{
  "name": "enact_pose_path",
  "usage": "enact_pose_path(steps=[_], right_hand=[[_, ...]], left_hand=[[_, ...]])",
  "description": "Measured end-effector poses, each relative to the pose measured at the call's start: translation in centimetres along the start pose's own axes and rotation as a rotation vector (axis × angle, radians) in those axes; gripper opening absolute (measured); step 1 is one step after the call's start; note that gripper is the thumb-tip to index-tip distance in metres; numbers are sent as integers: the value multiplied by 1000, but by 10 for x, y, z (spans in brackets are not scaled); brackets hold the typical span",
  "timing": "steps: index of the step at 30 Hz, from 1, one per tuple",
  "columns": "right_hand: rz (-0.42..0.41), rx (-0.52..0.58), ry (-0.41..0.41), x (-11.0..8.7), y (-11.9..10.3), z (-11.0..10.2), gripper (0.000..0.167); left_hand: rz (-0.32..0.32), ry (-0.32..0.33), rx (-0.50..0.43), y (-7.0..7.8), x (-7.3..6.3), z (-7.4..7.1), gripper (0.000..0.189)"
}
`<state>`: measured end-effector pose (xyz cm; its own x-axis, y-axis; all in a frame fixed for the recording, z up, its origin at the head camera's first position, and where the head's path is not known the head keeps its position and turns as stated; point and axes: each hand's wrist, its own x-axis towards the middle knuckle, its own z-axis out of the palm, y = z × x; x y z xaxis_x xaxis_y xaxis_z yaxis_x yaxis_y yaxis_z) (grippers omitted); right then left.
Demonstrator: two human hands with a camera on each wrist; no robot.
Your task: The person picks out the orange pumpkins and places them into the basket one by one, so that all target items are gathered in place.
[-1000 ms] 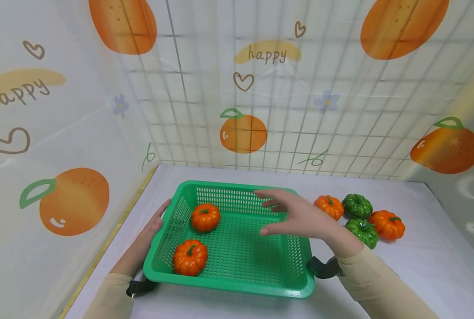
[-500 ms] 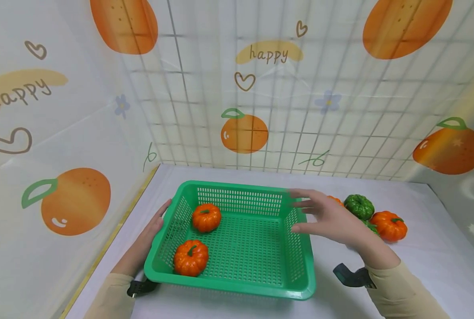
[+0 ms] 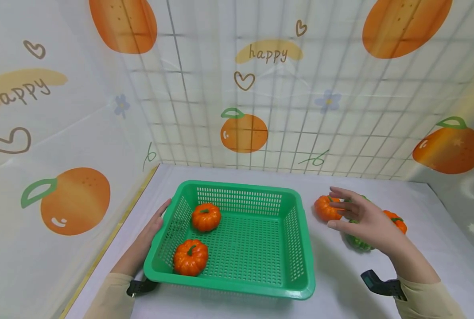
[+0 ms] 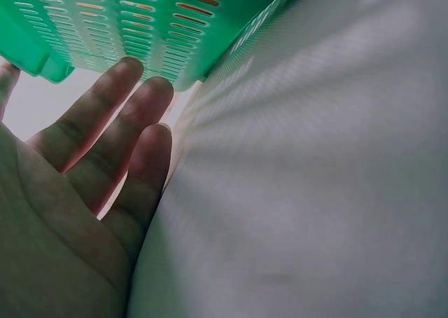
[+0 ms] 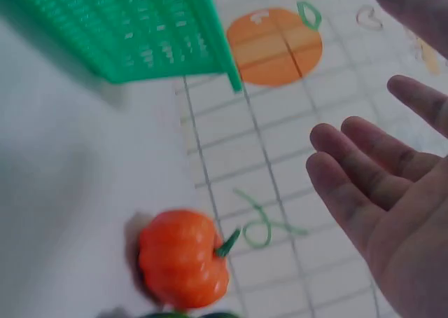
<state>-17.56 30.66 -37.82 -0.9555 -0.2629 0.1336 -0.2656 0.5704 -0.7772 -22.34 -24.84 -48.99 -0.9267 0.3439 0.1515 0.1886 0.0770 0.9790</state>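
In the head view, we see a green basket point(image 3: 237, 287) on the white table point(image 3: 432, 221), with two orange pumpkins inside, both toward its left wall: the far pumpkin point(image 3: 206, 217) and the near pumpkin point(image 3: 191, 258), set apart from each other. Our left hand point(image 3: 155, 223) lies along the outside of the left wall. Our right hand point(image 3: 362, 221) hangs to the right of the basket, above a cluster of pumpkins on the table, its fingers spread and the thumb held well away from them. We see a loose orange pumpkin point(image 3: 326, 208) at the cluster's left, a green pumpkin point(image 3: 359, 241) partly under the hand, and a right-hand orange pumpkin point(image 3: 398, 222) half hidden. Behind everything hangs a printed curtain point(image 3: 205, 110).

In the left wrist view, our left fingers stretch out nearly straight beside the slotted basket wall; we cannot tell how firmly they touch it.

In the right wrist view, our right fingers are extended and slightly parted, well apart from the loose orange pumpkin, which rests on the table near the curtain.
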Motion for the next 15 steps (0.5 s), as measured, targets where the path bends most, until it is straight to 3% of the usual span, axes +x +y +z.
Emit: enact_pose_path(steps=[15], right_hand=[[88, 25, 83, -36, 53, -14, 78]], left_hand=[[6, -9, 6, 0, -1, -1, 60]])
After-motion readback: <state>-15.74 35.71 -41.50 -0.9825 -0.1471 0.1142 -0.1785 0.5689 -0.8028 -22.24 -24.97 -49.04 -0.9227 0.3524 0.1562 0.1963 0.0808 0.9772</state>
